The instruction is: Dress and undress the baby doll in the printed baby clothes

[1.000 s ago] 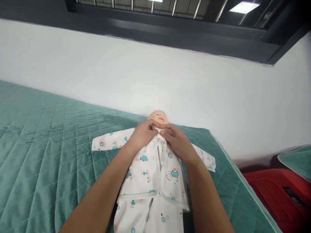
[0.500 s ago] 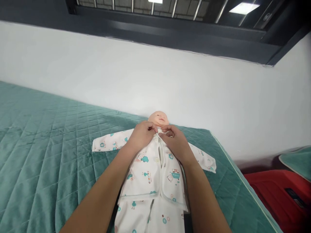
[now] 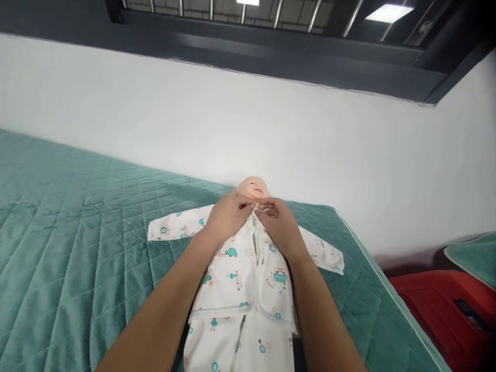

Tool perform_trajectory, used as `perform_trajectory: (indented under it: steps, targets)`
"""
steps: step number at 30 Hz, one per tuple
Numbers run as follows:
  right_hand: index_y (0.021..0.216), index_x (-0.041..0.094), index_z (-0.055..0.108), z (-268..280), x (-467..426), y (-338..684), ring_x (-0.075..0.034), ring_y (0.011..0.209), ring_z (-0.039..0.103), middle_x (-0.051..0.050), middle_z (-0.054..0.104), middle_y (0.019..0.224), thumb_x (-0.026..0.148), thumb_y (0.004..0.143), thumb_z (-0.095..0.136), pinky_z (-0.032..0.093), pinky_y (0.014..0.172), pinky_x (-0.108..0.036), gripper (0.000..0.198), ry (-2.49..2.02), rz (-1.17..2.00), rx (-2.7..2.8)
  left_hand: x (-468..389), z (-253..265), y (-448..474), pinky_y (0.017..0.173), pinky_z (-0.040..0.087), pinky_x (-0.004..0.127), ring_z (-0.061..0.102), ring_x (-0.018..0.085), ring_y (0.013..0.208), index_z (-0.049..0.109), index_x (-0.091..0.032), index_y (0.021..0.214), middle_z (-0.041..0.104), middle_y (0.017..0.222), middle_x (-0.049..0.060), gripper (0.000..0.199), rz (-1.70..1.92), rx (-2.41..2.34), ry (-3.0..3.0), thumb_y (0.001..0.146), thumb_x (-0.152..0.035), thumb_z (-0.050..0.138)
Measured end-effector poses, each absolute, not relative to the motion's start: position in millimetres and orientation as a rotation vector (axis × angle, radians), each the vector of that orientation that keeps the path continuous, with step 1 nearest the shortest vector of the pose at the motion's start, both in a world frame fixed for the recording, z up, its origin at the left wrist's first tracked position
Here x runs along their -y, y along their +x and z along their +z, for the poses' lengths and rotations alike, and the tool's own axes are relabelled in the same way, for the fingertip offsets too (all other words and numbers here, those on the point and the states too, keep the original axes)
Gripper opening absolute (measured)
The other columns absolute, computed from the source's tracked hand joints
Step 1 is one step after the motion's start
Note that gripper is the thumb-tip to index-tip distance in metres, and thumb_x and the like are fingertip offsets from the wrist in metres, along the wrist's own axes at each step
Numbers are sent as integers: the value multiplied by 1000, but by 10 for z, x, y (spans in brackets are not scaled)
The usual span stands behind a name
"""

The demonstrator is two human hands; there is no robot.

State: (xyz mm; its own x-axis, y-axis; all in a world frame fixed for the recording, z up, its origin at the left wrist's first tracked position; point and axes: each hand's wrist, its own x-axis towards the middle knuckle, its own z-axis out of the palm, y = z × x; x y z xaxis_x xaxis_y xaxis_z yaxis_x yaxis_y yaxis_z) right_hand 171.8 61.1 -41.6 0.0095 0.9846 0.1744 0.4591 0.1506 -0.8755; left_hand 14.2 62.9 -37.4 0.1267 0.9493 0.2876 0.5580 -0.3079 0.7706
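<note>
A baby doll [image 3: 252, 187] lies on its back with its head close to the wall. It wears a white baby jacket [image 3: 232, 281] printed with small teal and red figures, sleeves spread to both sides. Below the collar the jacket's front edges lie slightly apart. White printed trousers [image 3: 213, 343] show under its hem. My left hand [image 3: 228, 214] pinches the left collar edge at the doll's neck. Opposite it, my right hand [image 3: 279, 222] pinches the right collar edge, the fingertips of both hands nearly touching. The fastening between the fingers is hidden.
A teal quilted bedspread [image 3: 96, 217] lies under the doll, its piped edge running down on the right. Behind stands a white wall [image 3: 186, 113] below a dark window frame [image 3: 232, 49] with metal bars. A red plastic chair [image 3: 434, 305] is at the lower right.
My left hand has shifted slightly right and its fingertips are closer to those of my right hand at the collar. The doll and its clothes lie almost as before.
</note>
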Motion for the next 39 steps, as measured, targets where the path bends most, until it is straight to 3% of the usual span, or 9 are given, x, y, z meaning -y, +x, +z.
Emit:
perform_trajectory:
  steps: [5,8,12,16,19,23,26,32,39]
  targets:
    - [90,21,64,-458,-575,1712,-18,81,58,-4,64,95,29,78,57,46,79,-35,16,-1429,560,1651,-658,-436,116,98,45,35,59,24,108,75,-29,105,68,112,4,30,1050,-1434,1996,91,-34,49]
    - [90,21,68,-480,-499,1714,-22,95,58,-7,64,103,26,82,49,44,91,-39,21,-1347,432,1751,-671,-475,108,100,44,34,59,23,108,75,-28,107,69,112,4,31,1070,-1403,2014,92,-33,48]
    - [109,22,70,-546,-379,1739,-25,118,50,-9,62,120,32,92,41,32,108,-46,35,-1309,360,1880,-646,-515,105,100,43,36,59,22,107,75,-26,106,68,108,5,31,1114,-1385,1996,93,-30,47]
    - [126,23,61,-613,-182,1743,-25,132,41,-9,53,137,38,94,42,25,114,-48,40,-1324,420,1868,-506,-538,83,95,45,32,61,19,100,73,-22,107,67,104,5,28,1281,-1342,1954,91,-27,51]
    - [120,21,62,-619,54,1713,-24,126,46,-9,57,130,37,93,47,34,109,-45,35,-1304,358,1699,-308,-547,69,86,46,29,61,17,88,72,-20,101,66,94,4,23,1451,-1355,1898,89,-24,53]
    - [105,20,64,-571,304,1642,-21,100,57,-8,62,108,34,92,50,48,87,-36,24,-1261,243,1537,-45,-550,76,78,45,27,59,15,82,72,-20,92,68,90,1,18,1521,-1315,1846,89,-24,54]
    - [99,20,63,-529,331,1598,-18,84,58,-5,63,94,38,91,54,48,78,-33,21,-1276,326,1566,35,-538,79,78,44,27,60,15,84,72,-21,91,69,91,1,17,1483,-1305,1835,89,-27,56]
    - [92,21,61,-450,202,1588,-16,72,56,-2,65,86,43,81,67,46,69,-30,26,-1387,594,1590,-13,-456,14,72,41,27,57,15,78,71,-22,88,64,83,-1,15,1296,-1241,1869,86,-30,59]
    - [90,22,65,-432,124,1677,-17,77,60,-1,67,83,39,81,65,45,72,-30,19,-1380,852,1482,51,-327,66,63,40,24,56,13,69,65,-19,84,63,75,-2,15,1222,-1199,1662,85,-32,58]
